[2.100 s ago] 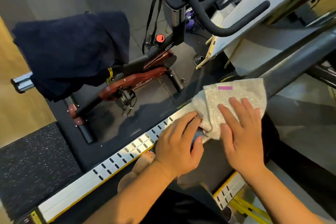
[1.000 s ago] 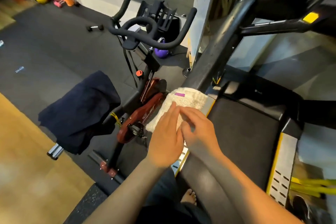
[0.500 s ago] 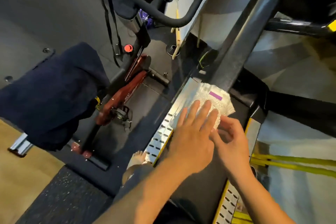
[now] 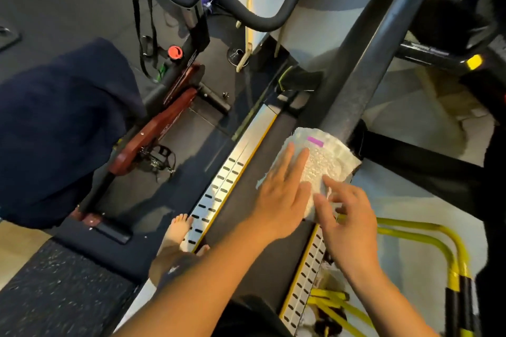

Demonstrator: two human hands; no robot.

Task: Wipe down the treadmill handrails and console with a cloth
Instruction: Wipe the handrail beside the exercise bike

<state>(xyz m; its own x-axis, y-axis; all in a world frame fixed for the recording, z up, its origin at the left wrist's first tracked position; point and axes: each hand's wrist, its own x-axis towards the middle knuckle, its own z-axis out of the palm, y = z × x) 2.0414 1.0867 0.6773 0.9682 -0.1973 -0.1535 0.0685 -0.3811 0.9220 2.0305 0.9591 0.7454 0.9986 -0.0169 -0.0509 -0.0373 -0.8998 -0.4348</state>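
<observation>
A white cloth (image 4: 325,161) with a purple tag lies draped over the lower end of the treadmill's dark grey handrail bar (image 4: 364,57), which slants up toward the black console (image 4: 460,16) at the top right. My left hand (image 4: 282,194) presses flat on the cloth's left side, fingers straight. Bent fingers of my right hand (image 4: 345,221) pinch the cloth's near edge, though the hand is a little blurred. The treadmill belt (image 4: 246,200) runs beneath both forearms.
Slotted silver side rails (image 4: 219,191) flank the belt. A red-framed spin bike (image 4: 158,128) stands to the left, a dark blue towel (image 4: 60,128) over its seat and its black handlebar (image 4: 246,8) reaching toward the treadmill. Yellow bars (image 4: 427,238) sit at lower right. My bare foot (image 4: 178,230) rests beside the rail.
The view has swung down and closer. Both hands and the cloth have slid down along the bar and stay on it, the left hand flat and the right hand at the near edge.
</observation>
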